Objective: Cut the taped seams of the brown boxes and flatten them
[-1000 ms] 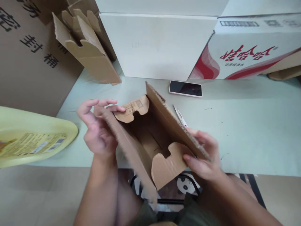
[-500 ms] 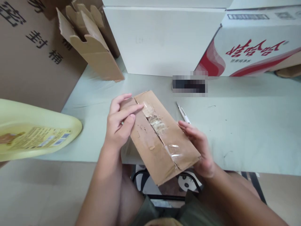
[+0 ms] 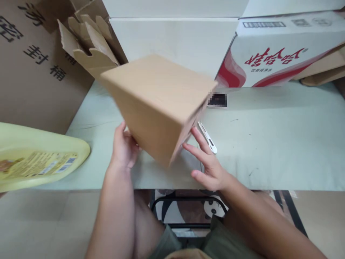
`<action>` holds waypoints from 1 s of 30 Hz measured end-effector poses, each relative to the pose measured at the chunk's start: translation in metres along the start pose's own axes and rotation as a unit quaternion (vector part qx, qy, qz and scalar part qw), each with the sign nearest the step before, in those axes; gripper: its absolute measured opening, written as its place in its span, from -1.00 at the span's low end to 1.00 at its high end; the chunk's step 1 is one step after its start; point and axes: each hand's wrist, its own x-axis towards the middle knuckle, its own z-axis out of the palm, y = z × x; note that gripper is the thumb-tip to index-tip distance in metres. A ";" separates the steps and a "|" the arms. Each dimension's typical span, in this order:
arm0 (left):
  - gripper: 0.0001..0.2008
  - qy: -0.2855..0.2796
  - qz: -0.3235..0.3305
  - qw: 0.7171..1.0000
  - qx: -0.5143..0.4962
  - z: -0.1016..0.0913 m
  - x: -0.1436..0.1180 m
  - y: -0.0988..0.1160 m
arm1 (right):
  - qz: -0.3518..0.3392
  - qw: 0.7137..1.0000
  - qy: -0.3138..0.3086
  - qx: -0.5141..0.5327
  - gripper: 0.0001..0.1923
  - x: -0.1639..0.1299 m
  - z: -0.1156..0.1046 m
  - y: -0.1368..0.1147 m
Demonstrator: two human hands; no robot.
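Note:
A brown cardboard box (image 3: 159, 97) is tilted above the table, slightly blurred, with plain faces turned up and toward me. My left hand (image 3: 124, 149) grips its lower left side, and some of those fingers are hidden behind the box. On the other side, my right hand (image 3: 208, 162) has its fingers spread, with the fingertips at the box's right face. A white utility knife (image 3: 207, 138) lies on the table just beyond my right fingers.
Yellow plastic bottle (image 3: 43, 156) at left, by a large printed carton (image 3: 35, 86). Folded cardboard (image 3: 94, 54) stands at the back left. A white box (image 3: 172, 39) and a red-and-white carton (image 3: 269, 54) line the back of the table (image 3: 283, 144). A dark pixelated object (image 3: 219, 100) lies before them.
The box has been turned over and raised away from me, so its taped seam no longer faces up. My right hand has moved left and spread its fingers; my left hand has shifted lower.

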 end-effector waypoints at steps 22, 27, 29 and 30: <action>-0.23 -0.050 0.279 0.959 0.028 -0.002 0.008 -0.035 | 0.054 0.995 0.048 0.072 -0.70 -0.001 -0.017 -0.003; -0.43 -0.069 0.281 0.957 0.026 0.010 0.002 -0.037 | 0.050 0.995 0.048 0.076 -0.70 -0.002 -0.016 -0.003; -0.44 -0.051 0.277 0.959 0.021 0.013 -0.001 -0.036 | 0.040 0.995 0.056 0.066 -0.69 -0.002 -0.017 -0.003; -0.44 -0.038 0.274 0.961 0.019 0.014 -0.002 -0.035 | 0.039 0.995 0.071 0.058 -0.69 -0.002 -0.018 -0.001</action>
